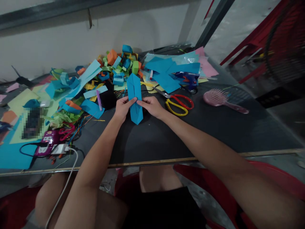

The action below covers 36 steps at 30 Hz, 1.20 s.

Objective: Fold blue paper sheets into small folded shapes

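A blue folded paper strip [135,87] with pointed ends is held upright above the dark table, a crease or slit running down its middle. My left hand [123,107] pinches its left edge, with the thumb on the front face. On the opposite edge, my right hand [151,106] grips the same paper, its thumb close to the other thumb. The fingers behind the paper are partly hidden. Scissors [179,105] with red and yellow handles lie just right of my right hand.
Folded coloured paper pieces [111,58] are heaped behind the hands. A blue glue gun [189,79] and a pink hairbrush [218,97] lie to the right. A purple power strip [49,141] with a white cable sits left, near the edge of the table [152,163].
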Tool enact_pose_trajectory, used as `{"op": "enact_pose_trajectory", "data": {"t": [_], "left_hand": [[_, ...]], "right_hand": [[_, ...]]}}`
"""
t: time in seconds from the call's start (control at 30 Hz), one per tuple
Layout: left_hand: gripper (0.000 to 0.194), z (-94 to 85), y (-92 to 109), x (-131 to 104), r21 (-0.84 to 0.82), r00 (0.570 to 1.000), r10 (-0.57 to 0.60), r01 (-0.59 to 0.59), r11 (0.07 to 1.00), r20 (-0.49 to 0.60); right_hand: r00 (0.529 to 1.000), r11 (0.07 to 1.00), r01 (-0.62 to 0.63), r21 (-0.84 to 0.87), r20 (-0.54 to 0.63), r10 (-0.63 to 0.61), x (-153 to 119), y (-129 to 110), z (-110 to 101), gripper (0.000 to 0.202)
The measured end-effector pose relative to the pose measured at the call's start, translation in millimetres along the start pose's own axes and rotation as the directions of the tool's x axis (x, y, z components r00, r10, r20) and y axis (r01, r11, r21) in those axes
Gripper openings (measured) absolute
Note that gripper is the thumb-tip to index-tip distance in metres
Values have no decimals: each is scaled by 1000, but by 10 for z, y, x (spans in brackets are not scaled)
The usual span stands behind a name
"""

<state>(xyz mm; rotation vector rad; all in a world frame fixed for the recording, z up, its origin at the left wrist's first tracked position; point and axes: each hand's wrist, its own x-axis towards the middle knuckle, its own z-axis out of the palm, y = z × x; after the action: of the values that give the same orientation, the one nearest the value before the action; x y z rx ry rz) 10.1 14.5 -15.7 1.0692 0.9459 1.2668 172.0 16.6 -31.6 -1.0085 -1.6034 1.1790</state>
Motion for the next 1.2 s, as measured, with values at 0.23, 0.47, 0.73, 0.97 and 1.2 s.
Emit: {"op": "enact_pose_trajectory", "data": {"t": [0.23, 0.47, 0.73, 0.97, 1.2], "left_hand": [[35, -4, -20, 12, 13, 1000, -8, 8, 1000, 10], [30, -7, -30, 14, 42, 1000, -20, 19, 999, 23], [36, -3, -24, 19, 29, 1000, -22, 22, 999, 14], [31, 2, -11, 6, 41, 999, 14, -16, 999, 35], [30, -7, -5, -19, 32, 998, 60, -60, 998, 23]], "right_hand": [[998, 997, -38, -62, -60, 34, -8, -36, 2, 59], [996, 995, -58, -79, -68, 52, -18, -69, 9, 60], [998, 995, -34, -93, -63, 28, -13, -69, 7, 58], [998, 989, -8, -150, -70, -2, -21, -79, 4, 60], [999, 991, -2, -133, -38, -3, -39, -104, 16, 61]]}}
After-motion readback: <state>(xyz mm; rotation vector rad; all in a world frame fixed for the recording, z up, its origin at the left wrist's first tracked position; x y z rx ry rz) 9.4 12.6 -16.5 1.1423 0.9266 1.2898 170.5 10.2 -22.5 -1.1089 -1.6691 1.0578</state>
